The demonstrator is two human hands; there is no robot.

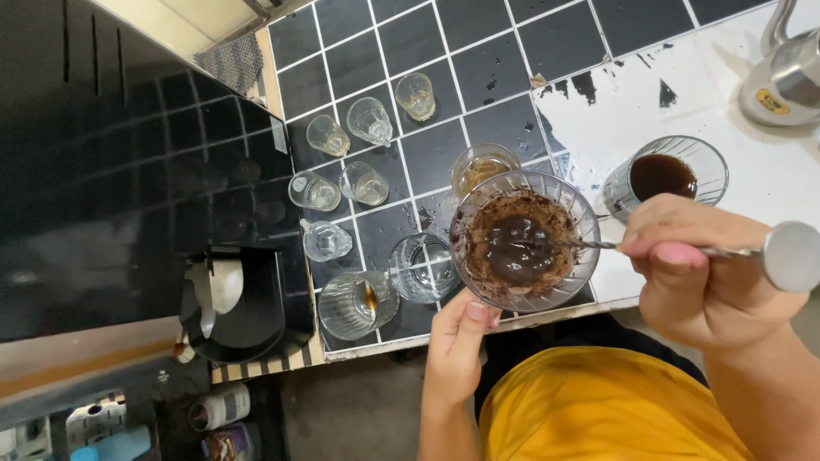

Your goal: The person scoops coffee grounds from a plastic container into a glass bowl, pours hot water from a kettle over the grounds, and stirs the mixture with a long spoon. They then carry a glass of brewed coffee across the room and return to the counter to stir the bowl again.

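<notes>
two hands busy: my left hand (457, 346) cups the glass bowl (524, 240) (steadily), my right hand (700, 265) pinches the spoon (683, 251); i should stir the dark mix (518, 246) gently.

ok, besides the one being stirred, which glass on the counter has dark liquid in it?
The wide ribbed glass on the white surface, just above the right hand. It holds dark brown liquid; the others look clear, amber or nearly empty.
</notes>
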